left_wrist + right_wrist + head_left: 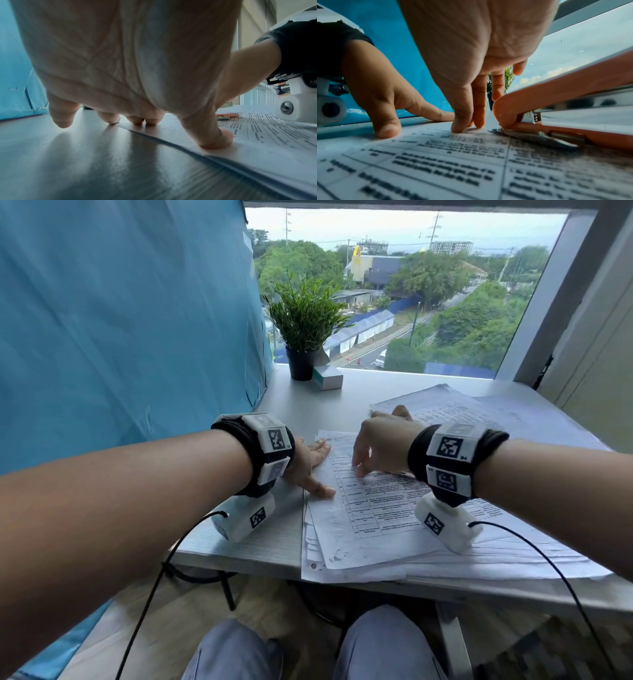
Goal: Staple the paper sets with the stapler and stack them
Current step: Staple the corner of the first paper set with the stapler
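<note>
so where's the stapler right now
The orange stapler lies on the printed paper, beside the right hand's fingertips in the right wrist view; in the head view that hand hides it.
</note>
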